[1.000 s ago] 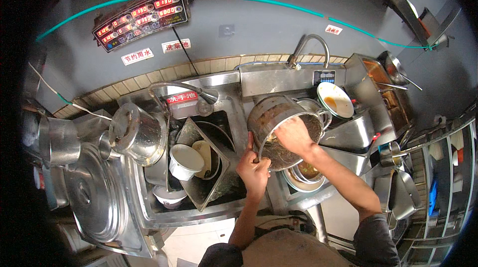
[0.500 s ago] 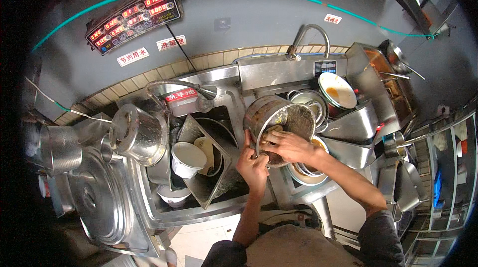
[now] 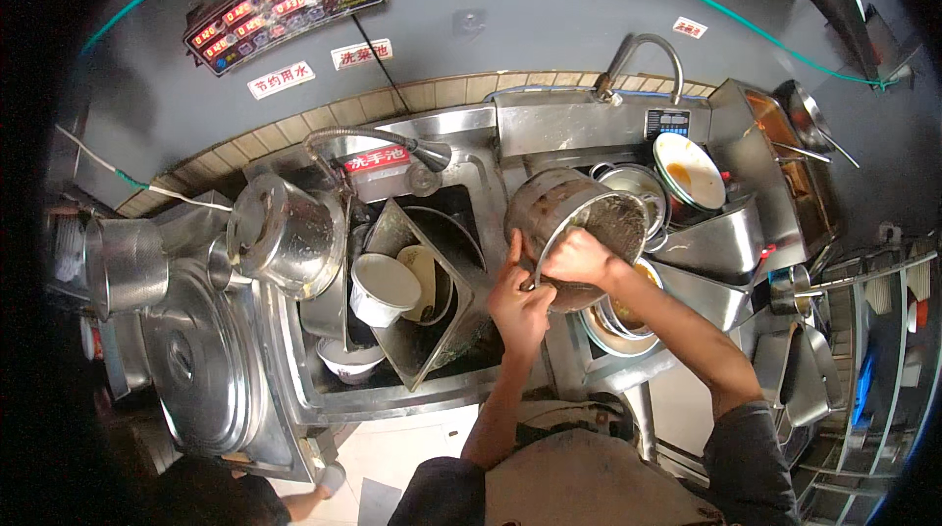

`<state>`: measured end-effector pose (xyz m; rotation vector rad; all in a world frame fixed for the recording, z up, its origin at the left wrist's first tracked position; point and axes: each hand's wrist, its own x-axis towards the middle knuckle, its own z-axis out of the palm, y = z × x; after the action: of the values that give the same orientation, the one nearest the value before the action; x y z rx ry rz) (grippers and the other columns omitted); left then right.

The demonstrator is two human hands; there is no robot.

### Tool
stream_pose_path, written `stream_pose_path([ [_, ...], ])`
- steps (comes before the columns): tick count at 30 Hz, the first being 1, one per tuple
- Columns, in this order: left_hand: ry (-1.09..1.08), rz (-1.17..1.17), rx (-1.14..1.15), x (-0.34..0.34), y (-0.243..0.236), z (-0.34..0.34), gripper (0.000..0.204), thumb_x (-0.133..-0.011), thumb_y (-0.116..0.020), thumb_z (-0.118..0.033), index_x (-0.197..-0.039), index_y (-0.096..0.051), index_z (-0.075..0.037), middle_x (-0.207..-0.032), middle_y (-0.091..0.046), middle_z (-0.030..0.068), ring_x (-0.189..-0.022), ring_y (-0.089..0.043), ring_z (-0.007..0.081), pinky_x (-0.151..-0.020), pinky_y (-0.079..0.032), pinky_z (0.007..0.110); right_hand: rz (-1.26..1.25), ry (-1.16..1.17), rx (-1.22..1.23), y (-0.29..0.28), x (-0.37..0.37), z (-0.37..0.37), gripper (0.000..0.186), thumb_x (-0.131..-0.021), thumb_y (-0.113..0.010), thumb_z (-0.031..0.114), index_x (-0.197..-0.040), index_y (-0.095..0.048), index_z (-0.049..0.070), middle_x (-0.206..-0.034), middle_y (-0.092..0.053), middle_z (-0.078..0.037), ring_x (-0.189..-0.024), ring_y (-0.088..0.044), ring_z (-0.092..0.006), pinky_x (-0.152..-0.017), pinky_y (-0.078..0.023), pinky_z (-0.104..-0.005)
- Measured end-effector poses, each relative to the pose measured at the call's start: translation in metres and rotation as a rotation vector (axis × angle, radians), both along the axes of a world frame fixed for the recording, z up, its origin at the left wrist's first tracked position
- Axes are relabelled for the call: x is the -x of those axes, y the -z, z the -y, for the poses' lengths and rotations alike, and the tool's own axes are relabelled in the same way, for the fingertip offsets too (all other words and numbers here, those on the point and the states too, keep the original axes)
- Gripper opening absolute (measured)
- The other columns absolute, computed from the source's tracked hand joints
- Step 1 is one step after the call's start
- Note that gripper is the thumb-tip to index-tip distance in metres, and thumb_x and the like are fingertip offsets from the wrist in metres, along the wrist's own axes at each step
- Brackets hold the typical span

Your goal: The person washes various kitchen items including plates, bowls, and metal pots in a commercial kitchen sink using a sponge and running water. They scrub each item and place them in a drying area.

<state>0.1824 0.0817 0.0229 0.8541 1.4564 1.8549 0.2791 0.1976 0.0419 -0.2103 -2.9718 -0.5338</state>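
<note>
My left hand (image 3: 520, 305) grips the lower left rim of a grimy steel pot (image 3: 535, 200), which is tilted with its mouth toward the right. My right hand (image 3: 574, 256) reaches into the pot with curled fingers; their tips and whatever they may hold are hidden. Under and behind the pot are bowls (image 3: 601, 338), steel pans (image 3: 706, 243) and a white plate with orange residue (image 3: 687, 163). The left basin holds an angled tray (image 3: 446, 325) and white containers (image 3: 378, 295) close to my left hand.
An upturned pot (image 3: 280, 232), a large lid (image 3: 201, 369) and a perforated strainer (image 3: 128, 266) crowd the left. Faucets (image 3: 677, 65) rise behind the basins. A rack (image 3: 883, 349) lines the right. A co-worker's hand (image 3: 304, 504) and dark sleeve (image 3: 216, 497) show at lower left.
The pot and both my hands sit slightly higher and farther right in view, along with the surroundings. My right hand moves within the pot. A co-worker's arm has appeared at lower left.
</note>
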Motion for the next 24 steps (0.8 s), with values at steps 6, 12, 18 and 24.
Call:
stream_pose_path([
  [6, -0.014, 0.052, -0.044, -0.003, 0.001, -0.002, 0.030, -0.056, -0.055, 0.008, -0.063, -0.027, 0.001, -0.127, -0.048, 0.0201, -0.057, -0.038, 0.0046, -0.045, -0.032, 0.023, -0.092, -0.017, -0.022, 0.013, -0.001, -0.013, 0.007, -0.065, -0.055, 0.018, -0.064, -0.058, 0.011, -0.056, -0.058, -0.004, -0.052, -0.060, -0.0159, -0.044, -0.047, -0.0295],
  [12, 0.074, 0.275, 0.013, 0.002, -0.009, 0.002, 0.014, -0.059, -0.052, 0.007, -0.062, -0.038, 0.004, -0.132, -0.046, 0.0139, -0.047, -0.043, 0.0027, -0.035, -0.030, 0.019, -0.052, 0.462, 0.174, -0.007, -0.006, -0.015, 0.009, -0.069, -0.055, 0.013, -0.077, -0.058, 0.008, -0.055, -0.058, -0.010, -0.047, -0.059, -0.0231, -0.044, -0.046, -0.0360],
  [18, 0.086, 0.497, 0.097, 0.007, -0.002, 0.006, 0.016, -0.059, -0.049, 0.005, -0.074, -0.051, 0.012, -0.132, -0.044, 0.0137, -0.042, -0.044, 0.0033, -0.031, -0.029, 0.019, 0.118, 0.208, 0.466, -0.008, -0.015, 0.008, 0.035, -0.070, -0.055, 0.008, -0.104, -0.058, 0.008, -0.060, -0.058, -0.013, -0.052, -0.060, -0.0287, -0.050, -0.049, -0.0401],
  [24, 0.030, 0.381, 0.111, 0.010, -0.015, 0.004, 0.014, -0.059, -0.049, 0.006, -0.072, -0.053, 0.010, -0.131, -0.047, 0.0097, -0.045, -0.046, 0.0041, -0.032, -0.029, 0.019, -0.009, 0.209, 0.432, -0.004, -0.008, 0.022, 0.031, -0.074, -0.051, 0.009, -0.103, -0.058, 0.005, -0.099, -0.058, -0.016, -0.082, -0.062, -0.0279, -0.064, -0.050, -0.0365],
])
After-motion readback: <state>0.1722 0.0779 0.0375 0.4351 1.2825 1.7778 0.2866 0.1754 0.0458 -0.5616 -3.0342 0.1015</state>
